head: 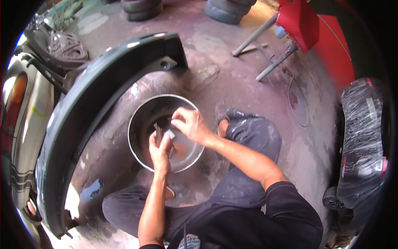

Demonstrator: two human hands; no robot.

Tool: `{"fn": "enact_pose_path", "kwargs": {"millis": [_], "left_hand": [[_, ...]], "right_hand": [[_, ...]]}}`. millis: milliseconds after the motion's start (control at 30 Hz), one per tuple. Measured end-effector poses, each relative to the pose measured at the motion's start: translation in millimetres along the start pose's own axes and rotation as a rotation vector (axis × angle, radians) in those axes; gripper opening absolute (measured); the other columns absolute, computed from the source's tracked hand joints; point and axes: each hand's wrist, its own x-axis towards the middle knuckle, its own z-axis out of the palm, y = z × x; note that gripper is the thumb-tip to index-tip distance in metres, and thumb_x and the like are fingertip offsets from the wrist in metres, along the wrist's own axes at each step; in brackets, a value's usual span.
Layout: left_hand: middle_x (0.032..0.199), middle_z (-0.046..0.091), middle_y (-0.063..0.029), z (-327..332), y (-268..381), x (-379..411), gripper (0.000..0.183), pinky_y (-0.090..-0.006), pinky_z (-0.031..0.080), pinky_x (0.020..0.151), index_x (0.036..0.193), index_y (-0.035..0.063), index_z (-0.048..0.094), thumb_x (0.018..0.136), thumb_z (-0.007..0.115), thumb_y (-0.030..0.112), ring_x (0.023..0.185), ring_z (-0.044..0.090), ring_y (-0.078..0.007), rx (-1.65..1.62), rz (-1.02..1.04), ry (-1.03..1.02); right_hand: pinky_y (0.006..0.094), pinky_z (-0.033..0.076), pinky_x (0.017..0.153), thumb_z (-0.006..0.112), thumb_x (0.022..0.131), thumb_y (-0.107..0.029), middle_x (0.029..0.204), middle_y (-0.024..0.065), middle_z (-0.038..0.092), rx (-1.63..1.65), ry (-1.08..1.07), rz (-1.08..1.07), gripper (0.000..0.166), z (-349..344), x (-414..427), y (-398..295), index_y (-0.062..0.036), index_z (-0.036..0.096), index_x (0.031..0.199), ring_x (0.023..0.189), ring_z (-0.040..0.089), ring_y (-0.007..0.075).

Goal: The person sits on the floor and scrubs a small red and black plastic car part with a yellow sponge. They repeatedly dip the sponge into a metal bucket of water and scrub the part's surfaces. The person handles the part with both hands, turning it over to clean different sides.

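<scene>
A round metal basin (130, 146) stands on the floor between my legs, with a rusty-brown patch and a pale round surface inside it. Over its middle my left hand (160, 146) grips a thin dark stack of sheets or pads, too blurred to name. Beside that stack is a small whitish block (170, 134); whether my fingers hold it I cannot tell. Above the basin's right side is my right hand (188, 122), its thumb and forefinger pinched together at a tiny dark piece that I cannot make out.
A long curved black fender flare (84, 84) stands on the floor to the left, beside a vehicle part with a tail light (19, 88). Stacked tyres (141, 9) are at the top. A stand with red panels (297, 23) is upper right, and a plastic-wrapped item (362, 133) lies right.
</scene>
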Motion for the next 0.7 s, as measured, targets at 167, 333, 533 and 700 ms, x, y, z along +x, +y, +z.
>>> {"fn": "enact_pose_path", "kwargs": {"millis": [167,333,533,700], "left_hand": [[0.102,0.066,-0.007,5.5,2.3,-0.5,0.04,-0.0324,0.055,0.082,0.123,0.0043,0.055,0.091,0.078,0.009,0.089,0.069,-0.0176,0.059,0.092,0.058],[0.101,0.07,-0.0067,-1.9,3.4,-1.1,0.034,-0.0295,0.054,0.083,0.118,0.0006,0.064,0.09,0.081,0.009,0.091,0.067,-0.0145,0.043,0.049,0.044],[0.092,0.073,-0.0074,-1.2,8.9,-0.5,0.021,-0.0269,0.056,0.073,0.108,-0.0022,0.072,0.091,0.081,0.004,0.08,0.068,-0.0132,0.097,0.077,0.083],[0.082,0.064,0.0019,-6.2,18.9,1.9,0.016,-0.0231,0.049,0.067,0.102,0.0006,0.073,0.09,0.082,0.007,0.072,0.056,-0.0068,0.115,0.118,0.149]], "right_hand": [[0.0326,0.058,0.075,0.074,0.092,-0.012,0.086,0.0089,0.077,0.159,-0.137,0.209,0.019,13.3,-12.9,2.3,0.001,0.069,0.106,0.082,0.072,0.0132],[0.0321,0.057,0.078,0.073,0.092,-0.011,0.093,0.0104,0.077,0.199,-0.183,0.206,0.02,18.4,-17.4,17.4,0.0009,0.071,0.108,0.087,0.072,0.014],[0.0424,0.056,0.069,0.068,0.087,-0.009,0.078,0.018,0.07,0.042,-0.13,-0.03,0.017,20.8,-18.5,7.2,0.0007,0.067,0.101,0.073,0.071,0.0308],[0.0473,0.05,0.098,0.082,0.078,-0.022,0.123,0.0178,0.058,-0.45,0.027,-0.406,0.058,16.6,-10.1,-0.7,-0.008,0.064,0.132,0.114,0.058,0.0353]]}}
